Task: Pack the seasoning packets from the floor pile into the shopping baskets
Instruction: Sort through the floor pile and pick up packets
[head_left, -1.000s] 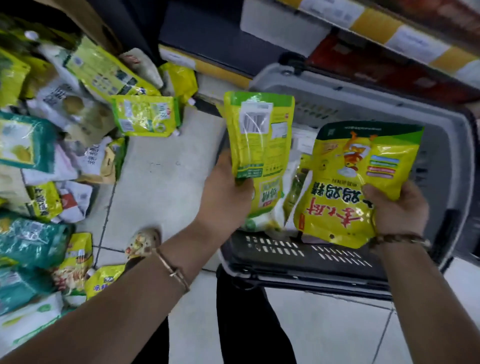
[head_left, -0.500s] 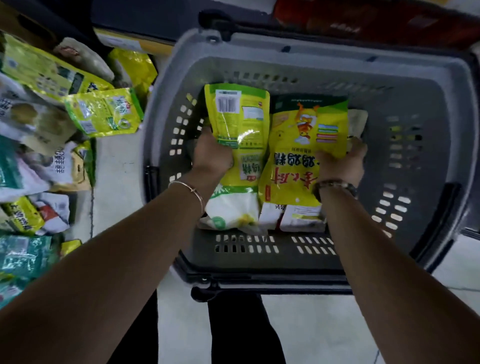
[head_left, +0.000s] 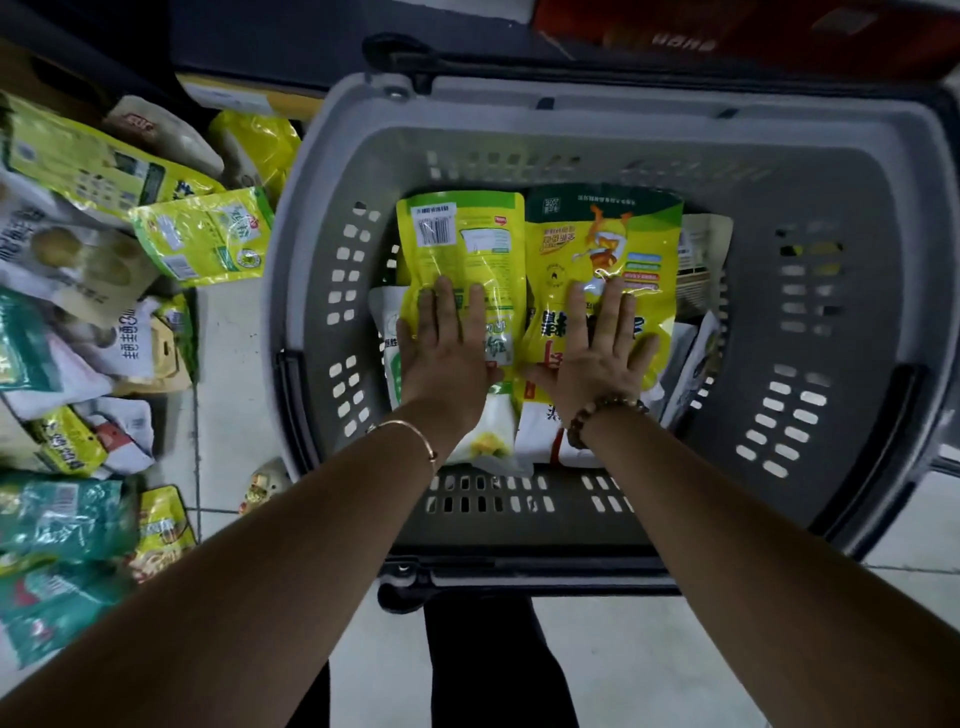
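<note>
A grey shopping basket (head_left: 613, 106) stands on the floor in front of me. Two yellow seasoning packets lie side by side inside it, on top of white packets. My left hand (head_left: 447, 348) lies flat with straight fingers on the left yellow packet (head_left: 462, 239), whose barcode faces up. Pressing flat on the right yellow packet (head_left: 602, 234), which has a green top band, is my right hand (head_left: 597, 353). The floor pile of packets (head_left: 78, 312), yellow, teal and white, spreads along the left edge.
Dark shelf bases with red goods (head_left: 727, 31) run behind the basket. A black handle (head_left: 519, 577) crosses the basket's near rim. My dark trouser legs (head_left: 493, 670) are below it. Pale floor tiles (head_left: 228, 374) separate the pile from the basket.
Both hands carried the two yellow packets down into the basket, then let go of them. The fingers have straightened and now press flat on the packets.
</note>
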